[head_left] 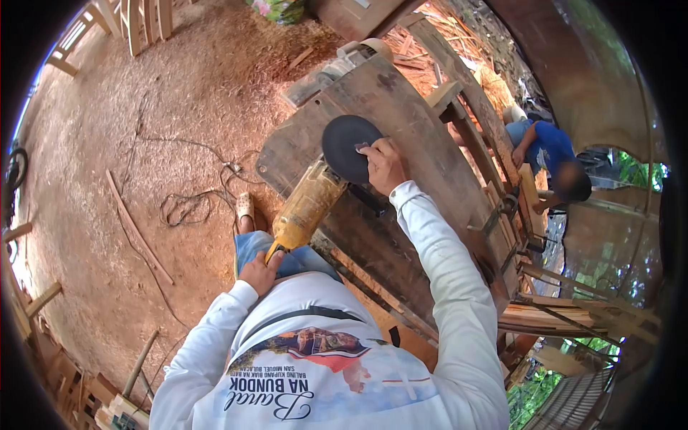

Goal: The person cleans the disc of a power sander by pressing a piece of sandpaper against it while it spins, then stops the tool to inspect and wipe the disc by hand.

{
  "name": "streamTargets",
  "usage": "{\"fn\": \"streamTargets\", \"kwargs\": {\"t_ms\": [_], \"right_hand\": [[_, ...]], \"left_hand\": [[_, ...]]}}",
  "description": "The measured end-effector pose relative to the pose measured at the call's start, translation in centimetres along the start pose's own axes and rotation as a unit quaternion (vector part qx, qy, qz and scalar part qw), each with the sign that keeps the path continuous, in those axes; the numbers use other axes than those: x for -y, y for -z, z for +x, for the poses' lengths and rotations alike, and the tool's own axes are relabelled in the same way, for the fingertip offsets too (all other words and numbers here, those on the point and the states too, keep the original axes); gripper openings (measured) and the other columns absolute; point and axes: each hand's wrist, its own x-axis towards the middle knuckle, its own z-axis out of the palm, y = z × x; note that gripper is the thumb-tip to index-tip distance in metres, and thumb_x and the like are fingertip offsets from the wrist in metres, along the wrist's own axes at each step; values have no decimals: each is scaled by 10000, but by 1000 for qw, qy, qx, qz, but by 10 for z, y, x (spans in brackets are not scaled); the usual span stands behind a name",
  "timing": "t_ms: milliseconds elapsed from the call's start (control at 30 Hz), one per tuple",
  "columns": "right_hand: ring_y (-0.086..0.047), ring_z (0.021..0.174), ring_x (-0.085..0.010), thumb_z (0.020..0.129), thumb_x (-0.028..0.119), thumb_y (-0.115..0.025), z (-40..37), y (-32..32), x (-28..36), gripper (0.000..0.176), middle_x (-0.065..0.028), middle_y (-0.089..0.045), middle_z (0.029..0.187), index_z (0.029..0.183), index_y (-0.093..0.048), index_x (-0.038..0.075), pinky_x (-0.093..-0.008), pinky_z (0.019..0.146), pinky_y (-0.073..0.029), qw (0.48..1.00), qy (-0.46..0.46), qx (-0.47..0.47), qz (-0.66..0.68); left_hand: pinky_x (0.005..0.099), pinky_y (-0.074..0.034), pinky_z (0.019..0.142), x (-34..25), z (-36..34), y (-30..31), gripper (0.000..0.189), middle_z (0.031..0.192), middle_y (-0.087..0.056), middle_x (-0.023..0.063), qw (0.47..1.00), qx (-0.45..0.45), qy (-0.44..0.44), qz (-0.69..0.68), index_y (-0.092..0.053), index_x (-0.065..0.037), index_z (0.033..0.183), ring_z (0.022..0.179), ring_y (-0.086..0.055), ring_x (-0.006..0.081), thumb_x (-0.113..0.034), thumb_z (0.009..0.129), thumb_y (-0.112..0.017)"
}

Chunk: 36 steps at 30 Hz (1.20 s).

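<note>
A yellow, dust-covered angle grinder [304, 205] lies at a slant over the near edge of the wooden workbench [423, 143]. Its round black disc [344, 134] faces up above the bench top. My left hand [261, 271] is wrapped around the rear end of the grinder, close to my waist. My right hand [385, 165] is on the right side of the disc, with fingers pinched near its centre. A small dark piece shows at those fingertips, too small to name.
Loose cables [190, 204] and a long wood strip [140, 228] lie on the sawdust-covered ground at left. A machine with a motor [340, 64] sits at the bench's far edge. Right of the bench, a person in blue [548, 154] bends over timber. Wooden chair parts [136, 25] stand at upper left.
</note>
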Motion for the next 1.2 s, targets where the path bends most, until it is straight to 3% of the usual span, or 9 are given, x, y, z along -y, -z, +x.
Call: {"fn": "streamTargets", "kwargs": {"t_ms": [600, 800, 1000, 1200], "right_hand": [[-604, 918, -300, 817, -14, -628, 3, -6, -8, 245, -76, -621, 934, 995, -755, 96, -414, 836, -523, 1000, 13, 22, -8], [-621, 933, -322, 815, -35, -617, 1, -5, -13, 245, -96, -652, 952, 991, -749, 72, -427, 837, -526, 1000, 9, 14, 3], [-623, 943, -316, 808, -32, -626, -5, -3, -19, 242, -102, -659, 959, 987, -755, 65, -424, 853, -526, 1000, -3, 11, 10], [-623, 953, -321, 795, -44, -630, -11, 0, -23, 255, -107, -660, 962, 992, -751, 64, -427, 855, -523, 1000, -22, 20, 1]], "left_hand": [[564, -503, 831, -4, 0, 0, 465, 1084, -583, 264, 998, 15, 38, -43, -554, -196, 1315, 918, -650, 495, -502, 1089, -287], [563, -510, 809, -7, -1, 4, 458, 1076, -585, 269, 999, 13, 27, -25, -543, -198, 1331, 900, -655, 493, -491, 1091, -284], [563, -512, 798, -20, -1, 20, 451, 1072, -585, 268, 994, 29, 78, -67, -541, -206, 1334, 884, -657, 491, -486, 1093, -281], [565, -495, 841, -24, -1, 26, 547, 1084, -596, 298, 988, 32, 111, -105, -546, -104, 1288, 920, -642, 517, -539, 1078, -290]]}}
